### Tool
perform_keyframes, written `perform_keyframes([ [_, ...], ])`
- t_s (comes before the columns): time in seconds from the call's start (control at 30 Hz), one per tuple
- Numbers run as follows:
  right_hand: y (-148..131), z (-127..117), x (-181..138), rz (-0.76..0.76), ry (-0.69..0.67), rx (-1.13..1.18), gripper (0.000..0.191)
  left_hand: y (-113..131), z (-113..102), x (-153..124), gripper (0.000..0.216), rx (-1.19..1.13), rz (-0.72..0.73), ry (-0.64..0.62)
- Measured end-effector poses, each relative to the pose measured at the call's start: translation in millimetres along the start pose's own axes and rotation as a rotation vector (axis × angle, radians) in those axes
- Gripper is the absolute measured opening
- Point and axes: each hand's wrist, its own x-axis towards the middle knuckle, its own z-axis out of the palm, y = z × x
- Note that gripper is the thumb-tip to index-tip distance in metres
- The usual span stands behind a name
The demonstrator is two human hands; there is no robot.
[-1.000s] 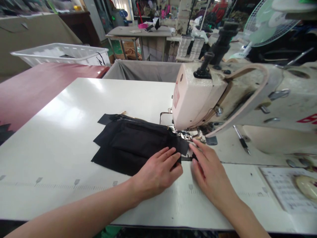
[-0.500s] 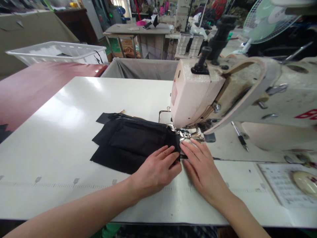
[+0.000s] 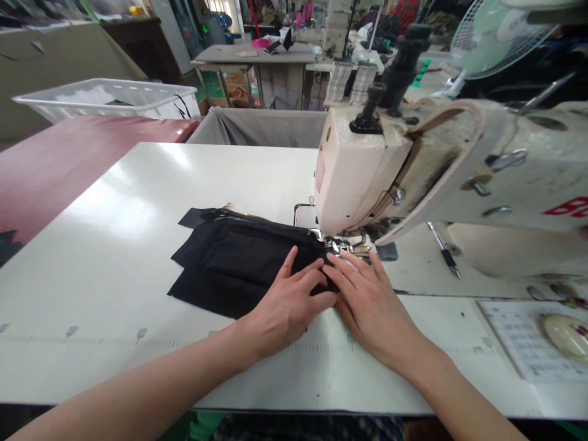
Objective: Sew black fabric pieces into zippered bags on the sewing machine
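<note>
A black fabric piece point(image 3: 229, 260) with a sewn pocket lies flat on the white sewing table point(image 3: 138, 202), its right end under the presser foot point(image 3: 342, 246) of the cream sewing machine point(image 3: 413, 165). My left hand point(image 3: 287, 303) rests palm down on the fabric's near right corner with the fingers spread. Beside it, my right hand point(image 3: 367, 300) presses flat on the fabric's edge, fingertips just in front of the presser foot. The two hands touch at the thumbs.
A white plastic bin point(image 3: 105, 98) stands at the back left beyond a dark red table point(image 3: 68, 153). A grey cloth-lined cart point(image 3: 261, 125) sits behind the sewing table. A fan point(image 3: 487, 37) is at the upper right. A printed sheet point(image 3: 528, 343) lies at the right.
Both hands slid forward and together on the fabric toward the presser foot; my left fingers now spread farther onto the cloth. The fabric's right end has been drawn in slightly.
</note>
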Motion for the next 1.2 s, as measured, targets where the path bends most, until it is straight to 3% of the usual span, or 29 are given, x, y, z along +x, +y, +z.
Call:
perform_keyframes([
  [0.2,2,-5,5,0.002,-0.001,0.033,0.037,4,-3,6,0.029,0.006,-0.055,-0.063],
  [0.43,12,7,7,-0.054,0.079,0.018,0.037,0,-2,18,0.028,0.003,-0.147,-0.088],
  [0.73,17,9,7,-0.097,0.135,0.107,0.040,-7,5,24,0.027,0.012,-0.174,-0.072],
  [0.97,10,2,-16,-0.009,0.128,0.200,0.037,-17,-11,15,0.024,-0.092,-0.064,-0.172],
  [1.07,3,3,-23,-0.046,0.087,0.175,0.041,-22,-19,13,0.028,-0.099,-0.008,-0.222],
  [1.2,2,4,-25,-0.091,0.034,0.152,0.044,-27,-20,10,0.027,-0.126,0.021,-0.198],
])
